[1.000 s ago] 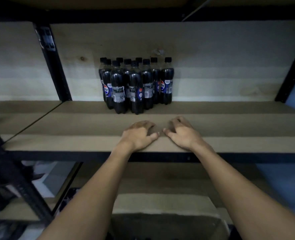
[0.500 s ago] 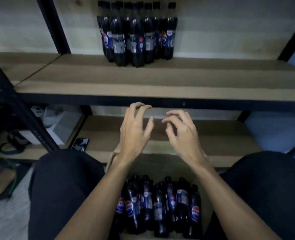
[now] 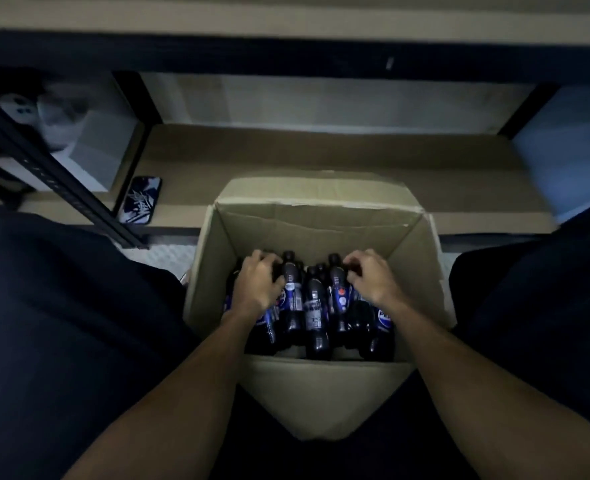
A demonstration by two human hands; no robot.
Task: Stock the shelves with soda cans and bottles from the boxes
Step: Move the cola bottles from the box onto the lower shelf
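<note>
An open cardboard box (image 3: 316, 225) stands on the floor between the person's knees, its far flap folded back against the lower shelf (image 3: 321, 150). The box holds a tight cluster of dark soda bottles (image 3: 315, 306) with blue labels, standing upright and packed against each other toward the near wall, with bare cardboard showing at the far side. Both hands are down inside the box on top of the cluster. The left hand (image 3: 257, 284) sits over the bottles at the left of the group, its fingers curled down round a bottle top and the thumb pressed against the neck of the next bottle. The right hand (image 3: 371, 277) sits over the bottles at the right, its fingers bent narrow and hooked over the caps there; the bottle under the palm is hidden, so how firmly it is held cannot be told. Three or so bottle tops stand uncovered between the two hands. On the lower shelf, left of the box, a phone (image 3: 140, 199) in a patterned case lies flat beside a black shelf post (image 3: 47, 178), with a pale box (image 3: 96, 147) behind it. The dark front edge of the upper shelf (image 3: 286, 53) runs across the top of the view.
</note>
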